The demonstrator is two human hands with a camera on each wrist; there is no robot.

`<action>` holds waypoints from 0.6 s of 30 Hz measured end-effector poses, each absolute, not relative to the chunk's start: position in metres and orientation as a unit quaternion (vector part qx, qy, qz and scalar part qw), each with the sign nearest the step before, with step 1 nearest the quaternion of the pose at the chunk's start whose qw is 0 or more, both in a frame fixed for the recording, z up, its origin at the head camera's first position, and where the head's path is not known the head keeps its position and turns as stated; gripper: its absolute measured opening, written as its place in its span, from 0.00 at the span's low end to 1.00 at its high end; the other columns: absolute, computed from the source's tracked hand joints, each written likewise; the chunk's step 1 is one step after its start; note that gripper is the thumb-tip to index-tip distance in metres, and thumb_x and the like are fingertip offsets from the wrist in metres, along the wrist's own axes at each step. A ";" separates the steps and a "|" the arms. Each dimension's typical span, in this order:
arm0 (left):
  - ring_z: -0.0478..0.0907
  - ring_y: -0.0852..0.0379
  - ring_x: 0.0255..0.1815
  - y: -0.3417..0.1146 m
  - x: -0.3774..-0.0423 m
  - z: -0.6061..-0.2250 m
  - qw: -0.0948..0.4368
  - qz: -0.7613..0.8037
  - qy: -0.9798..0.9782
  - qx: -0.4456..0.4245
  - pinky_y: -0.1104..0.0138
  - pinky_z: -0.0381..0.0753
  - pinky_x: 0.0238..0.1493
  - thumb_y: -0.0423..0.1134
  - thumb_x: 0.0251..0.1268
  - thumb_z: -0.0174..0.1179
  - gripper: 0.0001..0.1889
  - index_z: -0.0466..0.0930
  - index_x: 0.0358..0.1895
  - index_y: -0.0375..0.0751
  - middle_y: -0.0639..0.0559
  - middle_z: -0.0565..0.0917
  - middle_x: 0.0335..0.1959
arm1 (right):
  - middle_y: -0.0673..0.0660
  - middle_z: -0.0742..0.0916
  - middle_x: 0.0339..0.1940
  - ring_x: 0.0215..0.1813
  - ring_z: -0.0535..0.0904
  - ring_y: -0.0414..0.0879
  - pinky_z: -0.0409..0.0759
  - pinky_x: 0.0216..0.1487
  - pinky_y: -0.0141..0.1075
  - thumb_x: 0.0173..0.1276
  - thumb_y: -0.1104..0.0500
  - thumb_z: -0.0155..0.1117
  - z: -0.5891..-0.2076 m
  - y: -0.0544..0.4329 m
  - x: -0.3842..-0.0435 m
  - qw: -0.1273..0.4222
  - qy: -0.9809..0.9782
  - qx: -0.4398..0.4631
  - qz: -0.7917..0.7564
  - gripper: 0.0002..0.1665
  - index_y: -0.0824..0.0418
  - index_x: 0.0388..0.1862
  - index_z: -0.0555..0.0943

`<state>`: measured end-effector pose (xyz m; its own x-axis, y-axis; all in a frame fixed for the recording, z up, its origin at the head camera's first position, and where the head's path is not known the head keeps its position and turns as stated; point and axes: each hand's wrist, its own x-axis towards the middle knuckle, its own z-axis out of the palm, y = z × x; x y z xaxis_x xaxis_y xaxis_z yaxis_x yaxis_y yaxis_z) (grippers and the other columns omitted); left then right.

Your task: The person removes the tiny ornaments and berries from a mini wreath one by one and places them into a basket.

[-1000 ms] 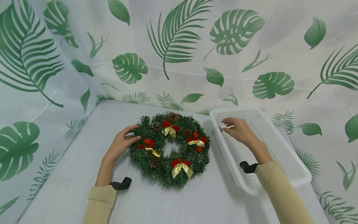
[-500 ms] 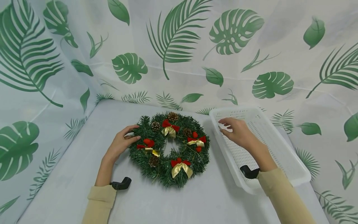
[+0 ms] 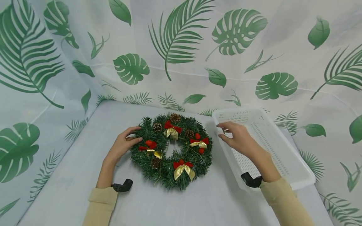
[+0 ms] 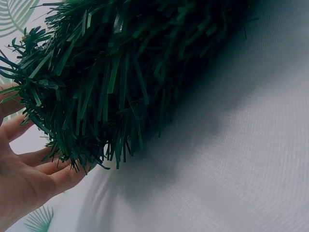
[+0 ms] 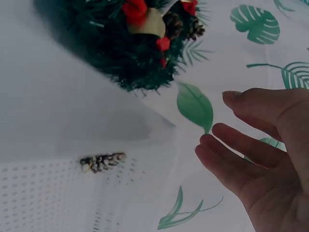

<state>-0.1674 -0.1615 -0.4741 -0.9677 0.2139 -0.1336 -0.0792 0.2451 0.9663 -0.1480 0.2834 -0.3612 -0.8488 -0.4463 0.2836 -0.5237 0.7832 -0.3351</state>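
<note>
A green wreath (image 3: 167, 175) with red and gold bows, red berries and pine cones lies flat on the table. My left hand (image 3: 124, 142) holds its left edge; in the left wrist view, fingers (image 4: 63, 179) curve against the dark needles. My right hand (image 3: 238, 138) hovers over the left side of a white perforated basket (image 3: 285, 150), thumb and fingers apart, holding nothing. In the right wrist view, a small pine cone (image 5: 103, 162) lies in the basket, apart from the right hand; the fingers mostly cover it in the head view.
The basket stands on the right of the white-covered table (image 3: 192, 207), its raised rim facing the wreath across a narrow gap. A white curtain (image 3: 183, 84) printed with green leaves encloses the back and sides.
My right hand has shifted slightly left, toward the basket's left rim and the wreath, with its fingers spread. My left hand and the wreath have stayed put.
</note>
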 end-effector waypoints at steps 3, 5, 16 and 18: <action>0.63 0.31 0.77 -0.161 -0.168 -0.474 0.119 0.613 0.780 0.044 0.37 0.68 0.70 0.47 0.74 0.65 0.32 0.67 0.78 0.53 0.39 0.56 0.82 | 0.67 0.89 0.50 0.45 0.89 0.62 0.87 0.45 0.54 0.63 0.72 0.73 -0.361 0.278 -0.144 0.102 -0.937 0.264 0.204 0.20 0.70 0.54 0.84; 0.63 0.31 0.77 -0.161 -0.168 -0.474 0.119 0.614 0.779 0.044 0.37 0.68 0.70 0.46 0.74 0.65 0.32 0.67 0.78 0.53 0.39 0.56 0.82 | 0.66 0.89 0.50 0.45 0.88 0.62 0.87 0.45 0.53 0.63 0.71 0.73 -0.360 0.275 -0.141 0.104 -0.936 0.266 0.205 0.20 0.69 0.55 0.84; 0.67 0.33 0.75 -0.162 -0.169 -0.476 0.117 0.614 0.780 0.043 0.40 0.71 0.68 0.46 0.74 0.64 0.31 0.67 0.77 0.54 0.39 0.57 0.82 | 0.63 0.89 0.52 0.46 0.89 0.60 0.88 0.42 0.50 0.63 0.71 0.74 -0.365 0.258 -0.129 0.111 -0.925 0.287 0.221 0.23 0.64 0.57 0.84; 0.67 0.33 0.75 -0.162 -0.169 -0.476 0.116 0.615 0.779 0.043 0.40 0.71 0.68 0.46 0.74 0.64 0.31 0.67 0.77 0.53 0.39 0.57 0.82 | 0.62 0.89 0.52 0.46 0.89 0.59 0.87 0.42 0.49 0.63 0.71 0.74 -0.367 0.255 -0.126 0.113 -0.922 0.293 0.226 0.23 0.64 0.57 0.84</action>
